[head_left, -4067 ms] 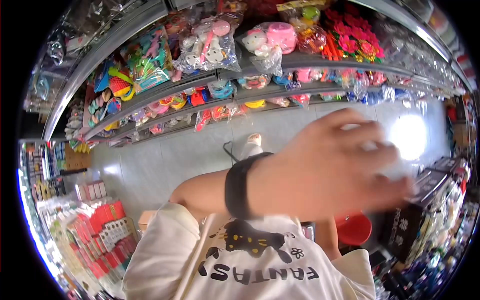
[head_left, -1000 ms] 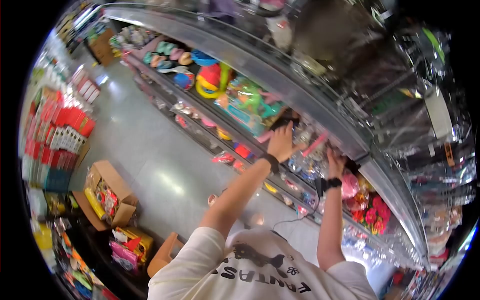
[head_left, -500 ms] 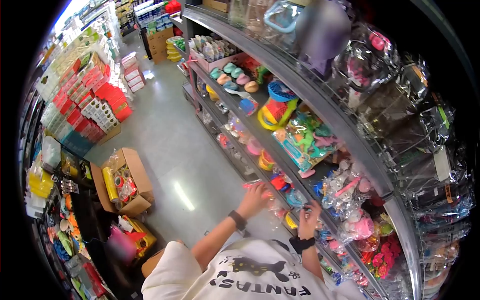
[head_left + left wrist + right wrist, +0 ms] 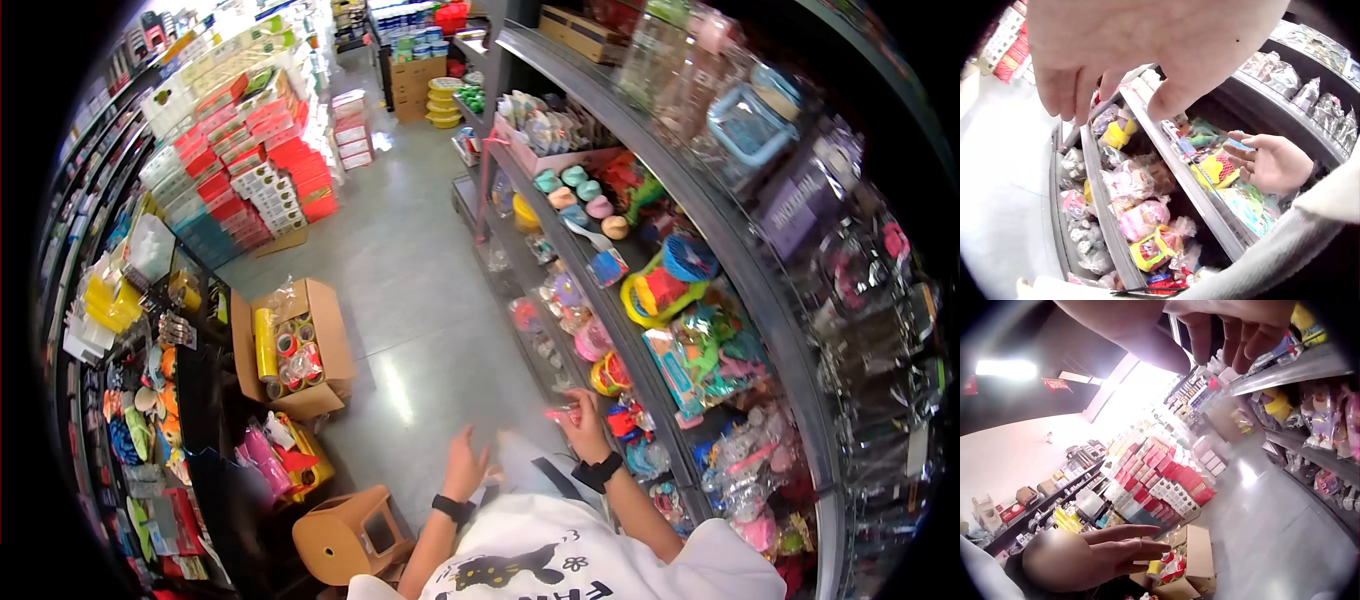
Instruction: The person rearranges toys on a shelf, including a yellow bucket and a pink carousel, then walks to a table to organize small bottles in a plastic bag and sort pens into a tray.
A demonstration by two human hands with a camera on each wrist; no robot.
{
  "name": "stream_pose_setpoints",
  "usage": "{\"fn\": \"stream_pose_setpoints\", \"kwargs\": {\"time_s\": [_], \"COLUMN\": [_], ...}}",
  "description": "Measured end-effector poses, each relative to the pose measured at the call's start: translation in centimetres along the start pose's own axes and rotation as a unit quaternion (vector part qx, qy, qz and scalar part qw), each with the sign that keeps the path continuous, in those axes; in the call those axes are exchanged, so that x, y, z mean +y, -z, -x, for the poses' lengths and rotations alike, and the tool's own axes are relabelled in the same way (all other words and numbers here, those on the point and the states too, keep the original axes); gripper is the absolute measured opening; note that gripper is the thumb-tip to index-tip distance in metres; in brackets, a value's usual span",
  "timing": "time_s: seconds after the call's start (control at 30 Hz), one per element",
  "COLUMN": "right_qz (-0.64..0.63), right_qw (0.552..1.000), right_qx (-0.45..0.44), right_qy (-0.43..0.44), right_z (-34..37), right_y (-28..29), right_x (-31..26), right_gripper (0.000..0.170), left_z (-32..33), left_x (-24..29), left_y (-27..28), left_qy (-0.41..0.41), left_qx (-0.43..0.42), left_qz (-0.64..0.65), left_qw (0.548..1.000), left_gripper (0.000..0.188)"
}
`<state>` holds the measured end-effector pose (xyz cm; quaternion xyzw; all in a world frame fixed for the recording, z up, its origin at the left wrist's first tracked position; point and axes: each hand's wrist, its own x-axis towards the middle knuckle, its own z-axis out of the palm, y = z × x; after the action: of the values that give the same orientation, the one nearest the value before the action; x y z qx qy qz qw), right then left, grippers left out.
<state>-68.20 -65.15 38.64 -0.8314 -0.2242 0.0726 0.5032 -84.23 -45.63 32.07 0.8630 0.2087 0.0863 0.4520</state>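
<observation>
In the head view, my left hand [image 4: 465, 468] is raised over the aisle floor in front of the shirt, fingers loosely spread. My right hand [image 4: 583, 425] is nearer the shelves, its fingers slightly bent beside a small red item whose contact with them I cannot tell. The left wrist view has my left hand [image 4: 1141, 50] across the top, fingers hanging relaxed, and my right hand [image 4: 1275, 164] palm up with nothing visible in it. In the right wrist view, fingers of my right hand [image 4: 1235, 328] hang loosely; my left hand [image 4: 1085, 556] extends its fingers.
Toy-filled shelves [image 4: 735, 215] run along the right. On the left are stacked red and white boxes [image 4: 245, 160], an open carton [image 4: 330, 345] of tape rolls and a brown stool [image 4: 340, 530]. Grey floor [image 4: 400, 270] stretches between them.
The view has turned toward the aisle, so the shelves lie farther right. Both hands have drawn back from the shelved toys toward the body, and the stool has come into fuller view.
</observation>
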Motion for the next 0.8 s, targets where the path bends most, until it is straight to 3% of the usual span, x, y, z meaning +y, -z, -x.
{"fn": "stream_pose_setpoints", "kwargs": {"time_s": [0.1, 0.27, 0.53, 0.67, 0.77, 0.8], "right_qz": [-0.036, -0.025, -0.04, -0.065, -0.003, -0.03], "right_qw": [0.997, 0.998, 0.993, 0.995, 0.994, 0.989], "right_qx": [-0.038, -0.065, -0.107, -0.069, -0.095, -0.143], "right_qy": [-0.055, -0.006, 0.03, 0.035, 0.046, 0.009], "right_z": [-3.2, -10.7, -28.3, -37.0, -41.5, -42.7], "right_y": [-2.0, -6.4, -11.2, -12.9, -15.3, -15.4], "right_x": [-0.8, 2.5, 0.9, -0.5, 1.9, 0.4], "right_gripper": [0.041, 0.04, 0.041, 0.034, 0.029, 0.028], "left_z": [-1.2, -7.4, -24.3, -33.6, -38.2, -39.1], "left_x": [-0.8, -4.0, -4.6, -4.8, -4.1, -5.1], "left_y": [1.4, 4.0, 11.6, 16.1, 19.5, 20.0], "left_qy": [0.047, 0.07, 0.091, 0.032, 0.057, 0.056], "left_qx": [0.043, 0.1, 0.083, 0.063, 0.054, 0.069], "left_qz": [0.025, 0.026, 0.004, -0.023, -0.024, -0.001], "left_qw": [0.998, 0.992, 0.992, 0.997, 0.997, 0.996], "left_gripper": [0.061, 0.064, 0.06, 0.056, 0.053, 0.051]}}
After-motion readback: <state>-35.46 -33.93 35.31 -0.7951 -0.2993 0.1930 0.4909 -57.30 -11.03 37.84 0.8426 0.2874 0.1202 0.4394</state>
